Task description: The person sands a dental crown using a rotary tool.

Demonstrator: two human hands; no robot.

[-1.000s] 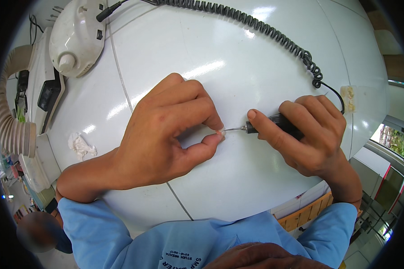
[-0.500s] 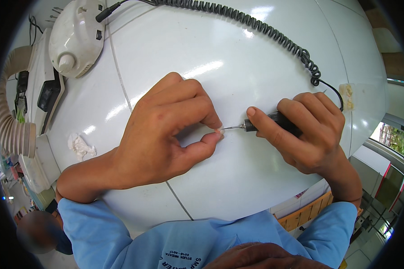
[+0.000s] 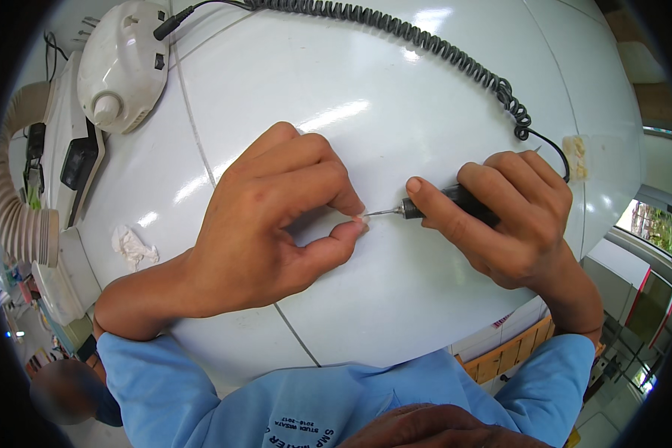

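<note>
My left hand is closed in a pinch, thumb tip and forefinger tip around a tiny pale piece. Most of that piece is hidden by the fingertips, and its kind is too small to tell. In my right hand lies a black rotary handpiece, fingers wrapped round it and thumb stretched along its front. Its thin metal bit points left, with the tip at the pale piece; whether they touch I cannot tell. Both hands are over the white table.
A white control unit with a knob stands far left. From it a black coiled cord runs across the back toward the handpiece. Crumpled white tissue lies by my left forearm. A ribbed beige hose is at the left edge. Yellowish tape sits far right.
The whole view has shifted very slightly. Both hands keep the same grip, and the bit stays at the pale piece.
</note>
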